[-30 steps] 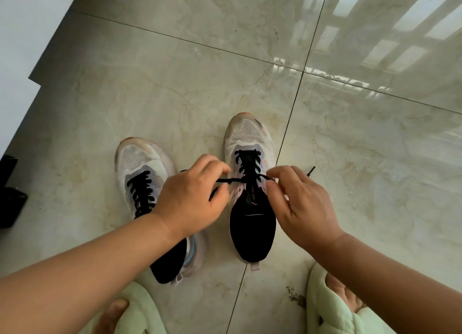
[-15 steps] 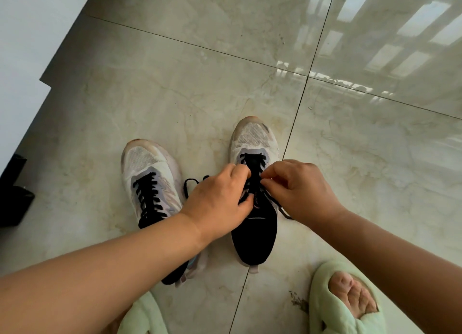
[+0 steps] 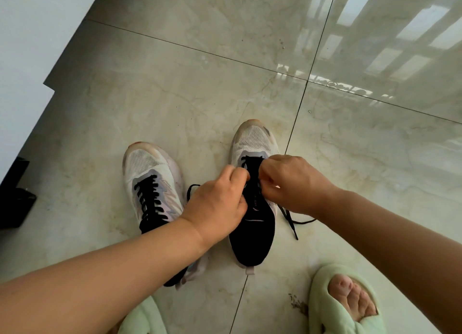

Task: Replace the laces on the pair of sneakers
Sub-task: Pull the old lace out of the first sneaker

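Two white mesh sneakers with black heels stand side by side on the tiled floor, toes pointing away from me. The left sneaker (image 3: pixel 152 183) is fully threaded with a black lace. Over the tongue of the right sneaker (image 3: pixel 255 143), my left hand (image 3: pixel 220 203) and my right hand (image 3: pixel 295 183) meet with curled fingers, each pinching the black lace (image 3: pixel 291 221) at the upper eyelets. One loose lace end trails on the floor to the right of the shoe; a loop shows to the left of my left hand. The eyelets under my fingers are hidden.
My feet in pale green slippers (image 3: pixel 345 306) are at the bottom edge, one right of the shoes, one under my left forearm. A dark object (image 3: pixel 15 198) sits at the left edge beside a white wall. Glossy marble tiles stretch ahead.
My hands have come together from a spread, taut pull to the middle of the right sneaker. The lace ends have gone slack and dropped to the floor.
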`<state>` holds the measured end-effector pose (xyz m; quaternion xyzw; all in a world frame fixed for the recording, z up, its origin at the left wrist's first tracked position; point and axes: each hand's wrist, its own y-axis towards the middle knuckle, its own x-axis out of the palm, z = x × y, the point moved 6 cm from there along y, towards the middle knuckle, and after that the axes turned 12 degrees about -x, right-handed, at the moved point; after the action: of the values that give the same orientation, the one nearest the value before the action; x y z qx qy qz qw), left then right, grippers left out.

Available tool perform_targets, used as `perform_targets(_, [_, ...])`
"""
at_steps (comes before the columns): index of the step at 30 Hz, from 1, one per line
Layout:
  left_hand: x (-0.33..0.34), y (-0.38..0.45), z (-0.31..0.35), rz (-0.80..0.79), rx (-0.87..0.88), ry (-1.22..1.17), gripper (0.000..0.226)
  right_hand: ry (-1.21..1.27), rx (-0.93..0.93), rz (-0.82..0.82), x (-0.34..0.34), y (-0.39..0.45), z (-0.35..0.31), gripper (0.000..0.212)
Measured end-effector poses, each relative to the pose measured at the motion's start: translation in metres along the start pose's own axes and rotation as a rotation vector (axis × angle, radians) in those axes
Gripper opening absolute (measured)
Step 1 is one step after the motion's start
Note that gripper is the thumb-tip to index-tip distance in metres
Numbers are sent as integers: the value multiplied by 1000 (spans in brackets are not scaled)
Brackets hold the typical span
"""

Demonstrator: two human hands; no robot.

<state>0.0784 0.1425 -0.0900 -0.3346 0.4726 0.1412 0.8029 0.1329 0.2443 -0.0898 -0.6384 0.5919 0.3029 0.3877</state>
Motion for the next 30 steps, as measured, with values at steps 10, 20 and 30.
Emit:
perform_targets(10, [3,-2,0,-27,6,60,28,266,392,151,11,-21,16,23])
perform_targets(20, [6,-2,-4,-39,-9,10,29,94,306,129,8,-20,18,12])
perform_targets(30, [7,-5,-2,-47,11,2,28,883,775,230,43,-41,27,48])
